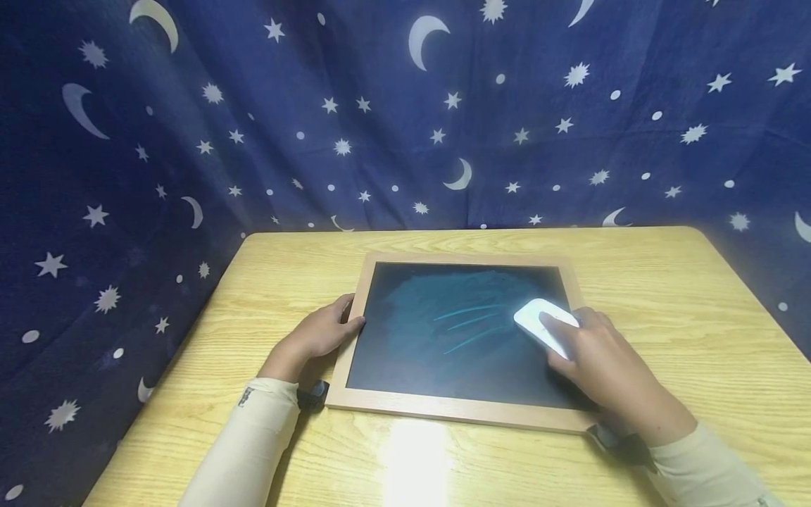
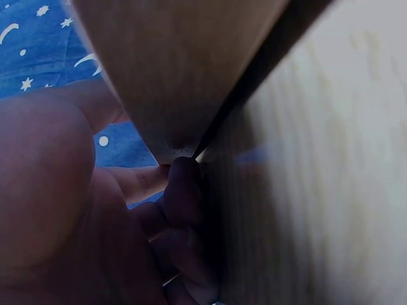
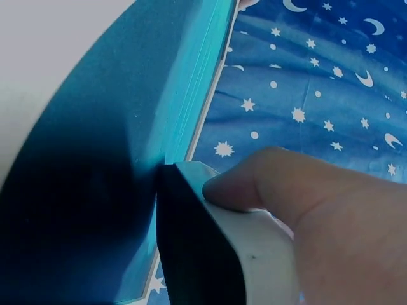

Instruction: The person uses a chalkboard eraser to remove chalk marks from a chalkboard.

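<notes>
Starry curtain (image 1: 393, 120) — eraser's black side (image 3: 198, 248): right wrist only.

In the head view, your left hand (image 1: 319, 331) conceals most of its own fingers along the side of the board (image 1: 437, 373). Your right hand (image 1: 598, 362) covers part of the eraser (image 1: 529, 315) and a stretch of the board's right frame. Both your sleeves (image 1: 247, 440) run off the bottom edge, and the left one's print is too small to read. The curtain (image 1: 380, 70) is cut off above. Your left wrist view blurs the worktop (image 2: 331, 190) and crops the board at the top. In your right wrist view, the eraser leaves through the bottom edge, and most of that hand's fingers are out of sight.
</notes>
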The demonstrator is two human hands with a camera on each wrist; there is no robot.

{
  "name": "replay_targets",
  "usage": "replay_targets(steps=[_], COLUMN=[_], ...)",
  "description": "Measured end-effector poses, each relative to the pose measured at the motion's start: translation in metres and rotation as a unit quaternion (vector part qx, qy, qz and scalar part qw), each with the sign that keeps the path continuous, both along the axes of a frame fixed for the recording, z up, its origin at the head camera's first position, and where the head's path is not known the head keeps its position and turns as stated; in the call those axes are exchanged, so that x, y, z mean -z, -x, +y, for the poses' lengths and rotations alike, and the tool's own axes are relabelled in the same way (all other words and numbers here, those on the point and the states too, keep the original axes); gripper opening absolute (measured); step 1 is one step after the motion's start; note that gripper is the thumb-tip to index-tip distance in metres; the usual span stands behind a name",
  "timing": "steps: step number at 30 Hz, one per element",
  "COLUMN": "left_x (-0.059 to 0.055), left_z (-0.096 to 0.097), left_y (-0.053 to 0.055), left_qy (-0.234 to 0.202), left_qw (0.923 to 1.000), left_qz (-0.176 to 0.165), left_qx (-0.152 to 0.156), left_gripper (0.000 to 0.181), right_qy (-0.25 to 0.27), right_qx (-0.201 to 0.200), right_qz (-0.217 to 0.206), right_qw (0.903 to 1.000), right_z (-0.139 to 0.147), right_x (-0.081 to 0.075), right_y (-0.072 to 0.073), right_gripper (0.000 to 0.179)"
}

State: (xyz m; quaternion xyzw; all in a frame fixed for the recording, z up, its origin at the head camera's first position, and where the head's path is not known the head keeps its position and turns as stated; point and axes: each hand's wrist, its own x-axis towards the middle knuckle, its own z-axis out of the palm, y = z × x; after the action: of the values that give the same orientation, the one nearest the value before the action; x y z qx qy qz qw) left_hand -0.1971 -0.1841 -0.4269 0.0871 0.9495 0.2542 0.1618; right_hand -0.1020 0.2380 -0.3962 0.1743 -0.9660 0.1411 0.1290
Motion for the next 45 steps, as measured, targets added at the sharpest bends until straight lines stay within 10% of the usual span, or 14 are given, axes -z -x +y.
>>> replay_targets(steps=[45], left_x=[0.001], left_z=[0.000], left_y=[0.001], left_qy=[0.001], left_qw=[1.0000], left_qz=[-0.005], left_qx=[-0.003], left_gripper=[0.067], right_qy=[0.005], right_qx=[-0.052], right_qz=[0.029], right_qw=[0.9982], right_z=[-0.023], right_x=[0.012], right_y=[-0.007], right_gripper=[0.061])
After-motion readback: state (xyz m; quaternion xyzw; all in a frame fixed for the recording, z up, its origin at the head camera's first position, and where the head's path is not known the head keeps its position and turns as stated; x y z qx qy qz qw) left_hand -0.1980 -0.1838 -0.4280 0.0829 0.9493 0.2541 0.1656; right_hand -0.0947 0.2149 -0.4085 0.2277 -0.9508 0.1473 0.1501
